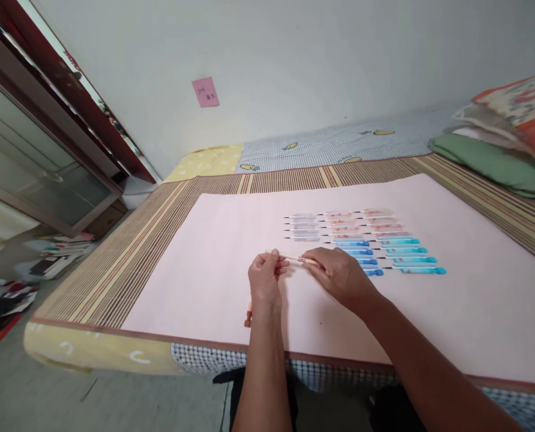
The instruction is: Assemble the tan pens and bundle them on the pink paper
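Both my hands hold one thin pale orange pen [296, 258] above a large pink sheet [213, 264]. My left hand [265, 279] pinches its left end with curled fingers. My right hand [339, 276] grips its right part, fingers closed over it. Just right of my hands lie rows of pens on the sheet: clear ones [304, 227], pink ones [366, 221] and blue ones [402, 255], all lying sideways. A small orange piece [248, 313] lies under my left wrist.
The pink sheet lies on a striped bamboo mat [127, 252] on a bed. Pillows [505, 138] are piled at the far right. A pink note [205, 92] sticks to the wall. Books and clutter [55, 252] lie on the floor at left.
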`<state>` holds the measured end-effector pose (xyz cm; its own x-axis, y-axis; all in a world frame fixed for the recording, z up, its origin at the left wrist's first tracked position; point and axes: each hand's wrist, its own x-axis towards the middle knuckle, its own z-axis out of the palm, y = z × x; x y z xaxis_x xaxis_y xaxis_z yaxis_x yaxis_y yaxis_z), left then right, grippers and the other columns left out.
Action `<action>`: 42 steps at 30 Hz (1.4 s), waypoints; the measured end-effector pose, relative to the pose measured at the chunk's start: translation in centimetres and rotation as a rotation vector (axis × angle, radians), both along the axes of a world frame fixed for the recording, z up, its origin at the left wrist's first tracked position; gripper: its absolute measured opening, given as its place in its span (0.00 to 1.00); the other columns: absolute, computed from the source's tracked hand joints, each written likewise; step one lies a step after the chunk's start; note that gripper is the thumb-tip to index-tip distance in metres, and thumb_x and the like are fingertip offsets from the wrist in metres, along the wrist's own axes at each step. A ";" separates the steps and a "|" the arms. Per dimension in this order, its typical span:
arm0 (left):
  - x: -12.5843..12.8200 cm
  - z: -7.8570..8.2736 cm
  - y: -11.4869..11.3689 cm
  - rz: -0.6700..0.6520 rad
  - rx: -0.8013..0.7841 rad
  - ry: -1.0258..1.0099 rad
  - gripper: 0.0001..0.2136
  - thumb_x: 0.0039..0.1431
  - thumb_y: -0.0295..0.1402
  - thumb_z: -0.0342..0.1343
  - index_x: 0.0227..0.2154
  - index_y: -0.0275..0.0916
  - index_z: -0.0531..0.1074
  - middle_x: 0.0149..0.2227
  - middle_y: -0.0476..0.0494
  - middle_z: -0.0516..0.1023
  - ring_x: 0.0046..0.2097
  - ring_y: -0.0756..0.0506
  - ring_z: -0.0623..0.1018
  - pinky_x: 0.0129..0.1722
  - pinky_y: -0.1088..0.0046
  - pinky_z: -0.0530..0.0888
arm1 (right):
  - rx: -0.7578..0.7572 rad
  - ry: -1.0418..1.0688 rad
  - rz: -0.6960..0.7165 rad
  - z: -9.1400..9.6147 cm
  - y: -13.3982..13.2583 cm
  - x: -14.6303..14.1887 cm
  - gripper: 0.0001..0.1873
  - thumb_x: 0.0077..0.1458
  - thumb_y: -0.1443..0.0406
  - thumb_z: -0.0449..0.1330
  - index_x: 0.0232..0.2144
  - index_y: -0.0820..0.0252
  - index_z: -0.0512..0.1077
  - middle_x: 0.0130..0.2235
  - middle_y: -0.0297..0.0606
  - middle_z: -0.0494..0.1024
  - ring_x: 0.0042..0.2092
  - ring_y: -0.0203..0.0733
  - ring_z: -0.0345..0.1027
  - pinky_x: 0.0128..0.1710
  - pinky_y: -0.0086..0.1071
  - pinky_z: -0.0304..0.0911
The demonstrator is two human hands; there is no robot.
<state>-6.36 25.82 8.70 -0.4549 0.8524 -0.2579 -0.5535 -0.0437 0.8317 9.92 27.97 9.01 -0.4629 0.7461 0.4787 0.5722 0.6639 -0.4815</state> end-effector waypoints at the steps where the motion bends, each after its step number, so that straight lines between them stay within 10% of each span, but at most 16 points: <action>1: 0.1 0.0 0.0 -0.007 0.001 0.002 0.16 0.43 0.37 0.73 0.23 0.34 0.71 0.24 0.47 0.78 0.24 0.52 0.77 0.25 0.80 0.70 | 0.012 -0.022 -0.002 -0.1 0.0 -0.1 0.12 0.68 0.61 0.52 0.39 0.57 0.75 0.35 0.40 0.82 0.36 0.44 0.73 0.39 0.37 0.61; 14: 0.0 0.8 -0.7 -0.227 0.105 -0.128 0.16 0.47 0.36 0.70 0.40 0.36 0.79 0.44 0.37 0.83 0.39 0.47 0.80 0.32 0.78 0.73 | -0.350 0.006 -0.020 1.2 -0.7 0.0 0.11 0.64 0.62 0.49 0.33 0.55 0.69 0.27 0.31 0.72 0.28 0.39 0.63 0.29 0.31 0.53; 20: 0.0 -0.1 -0.2 -0.152 0.034 -0.128 0.18 0.40 0.40 0.76 0.22 0.35 0.73 0.23 0.50 0.75 0.26 0.54 0.73 0.27 0.80 0.70 | -0.345 0.012 -0.005 1.2 -1.1 -0.2 0.10 0.63 0.62 0.51 0.33 0.56 0.70 0.28 0.32 0.72 0.29 0.38 0.62 0.31 0.31 0.52; 29: -1.0 1.1 -1.1 -0.385 0.245 -0.187 0.21 0.48 0.38 0.72 0.46 0.37 0.80 0.47 0.37 0.83 0.50 0.40 0.80 0.50 0.65 0.73 | -0.594 0.243 0.121 1.7 -0.9 0.1 0.17 0.64 0.57 0.53 0.24 0.56 0.65 0.23 0.28 0.67 0.27 0.35 0.58 0.29 0.31 0.53; 36: -0.2 0.1 -0.3 -0.207 0.107 -0.014 0.17 0.42 0.41 0.75 0.25 0.35 0.76 0.25 0.50 0.76 0.28 0.54 0.73 0.33 0.77 0.69 | -0.560 0.224 0.100 1.3 -1.1 -0.1 0.13 0.65 0.57 0.54 0.30 0.56 0.69 0.23 0.27 0.66 0.26 0.35 0.57 0.28 0.31 0.51; 42: -1.1 1.0 -1.0 -0.422 0.248 -0.085 0.17 0.46 0.36 0.74 0.38 0.35 0.82 0.40 0.39 0.84 0.44 0.45 0.80 0.46 0.70 0.73 | -0.732 0.364 0.223 0.8 -0.7 0.5 0.17 0.66 0.54 0.52 0.31 0.58 0.71 0.23 0.28 0.65 0.24 0.33 0.56 0.26 0.31 0.52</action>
<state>-7.43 24.77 9.71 -0.0433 0.9980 -0.0457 -0.6310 0.0081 0.7758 10.44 27.24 9.80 -0.5468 0.8352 0.0579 0.1904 0.1915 -0.9628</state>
